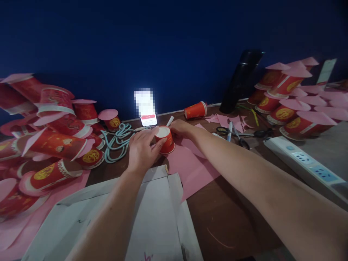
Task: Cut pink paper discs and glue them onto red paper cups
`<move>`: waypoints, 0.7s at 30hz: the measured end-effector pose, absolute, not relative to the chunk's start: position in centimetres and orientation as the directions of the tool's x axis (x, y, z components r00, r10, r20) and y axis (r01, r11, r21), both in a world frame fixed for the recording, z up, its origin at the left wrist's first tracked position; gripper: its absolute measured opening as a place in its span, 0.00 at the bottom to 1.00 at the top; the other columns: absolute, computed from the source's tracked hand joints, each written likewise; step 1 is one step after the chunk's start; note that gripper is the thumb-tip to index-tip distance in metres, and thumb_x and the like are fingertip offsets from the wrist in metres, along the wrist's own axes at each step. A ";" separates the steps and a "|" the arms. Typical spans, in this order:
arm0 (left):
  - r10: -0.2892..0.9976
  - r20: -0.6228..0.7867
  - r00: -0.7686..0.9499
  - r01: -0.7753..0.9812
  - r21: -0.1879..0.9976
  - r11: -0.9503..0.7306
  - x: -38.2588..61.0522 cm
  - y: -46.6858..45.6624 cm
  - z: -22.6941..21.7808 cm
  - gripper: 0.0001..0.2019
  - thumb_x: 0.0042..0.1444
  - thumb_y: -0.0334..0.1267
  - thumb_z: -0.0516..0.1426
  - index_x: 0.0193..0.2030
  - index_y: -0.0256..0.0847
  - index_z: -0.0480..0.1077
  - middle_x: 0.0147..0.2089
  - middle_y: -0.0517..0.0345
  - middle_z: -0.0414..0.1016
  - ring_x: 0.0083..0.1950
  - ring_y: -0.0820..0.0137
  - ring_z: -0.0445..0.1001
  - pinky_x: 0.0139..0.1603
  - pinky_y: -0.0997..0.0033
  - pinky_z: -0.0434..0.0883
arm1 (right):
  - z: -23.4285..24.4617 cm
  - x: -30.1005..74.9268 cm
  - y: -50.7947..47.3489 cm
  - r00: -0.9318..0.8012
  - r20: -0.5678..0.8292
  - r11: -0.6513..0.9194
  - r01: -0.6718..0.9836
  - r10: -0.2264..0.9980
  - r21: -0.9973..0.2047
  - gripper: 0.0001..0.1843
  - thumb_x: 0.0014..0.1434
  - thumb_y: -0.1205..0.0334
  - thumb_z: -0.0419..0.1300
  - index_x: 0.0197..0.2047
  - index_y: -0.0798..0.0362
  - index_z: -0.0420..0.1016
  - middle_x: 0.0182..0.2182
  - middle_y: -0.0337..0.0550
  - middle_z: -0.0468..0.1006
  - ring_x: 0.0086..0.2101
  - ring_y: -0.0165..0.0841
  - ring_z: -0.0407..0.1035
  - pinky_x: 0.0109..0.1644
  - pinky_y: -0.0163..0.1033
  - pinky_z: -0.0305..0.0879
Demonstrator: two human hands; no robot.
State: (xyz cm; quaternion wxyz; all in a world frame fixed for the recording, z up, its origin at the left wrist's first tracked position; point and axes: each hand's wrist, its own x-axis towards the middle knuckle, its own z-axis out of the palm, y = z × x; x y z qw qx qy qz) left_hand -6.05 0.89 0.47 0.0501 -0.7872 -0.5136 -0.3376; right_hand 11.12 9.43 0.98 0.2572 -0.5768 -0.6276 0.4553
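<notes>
An orange-red paper cup (165, 140) stands upside down on a sheet of pink paper (194, 170), its pale base facing up. My left hand (143, 146) closes around the cup's left side, thumb in front and fingers behind. Just right of the cup, my right hand (181, 128) is curled with its fingertips mostly hidden. A white pen (170, 121) pokes up between that hand and the cup, its lower end out of sight, and appears to be in the right hand's grip.
Red cups with pink paper discs pile up at left (58, 141) and right (284, 112). Behind are a lit phone (149, 120), blue cord (116, 145), lying cup (195, 110) and black flask (240, 81). Scissors (240, 139), power strip (307, 163) and cardboard (160, 210) lie nearer.
</notes>
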 end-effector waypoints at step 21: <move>0.768 0.598 0.229 0.833 0.288 -0.473 -5.8 0.9 0.6 0.22 0.58 0.53 0.55 0.54 0.44 0.72 0.51 0.51 0.77 0.54 0.57 0.72 0.57 0.53 0.65 | 1.4 8.0 14.8 -0.615 -0.392 -0.011 0.529 0.684 -0.848 0.04 0.49 0.73 0.59 0.24 0.59 0.70 0.16 0.34 0.67 0.17 0.23 0.60 0.22 0.28 0.57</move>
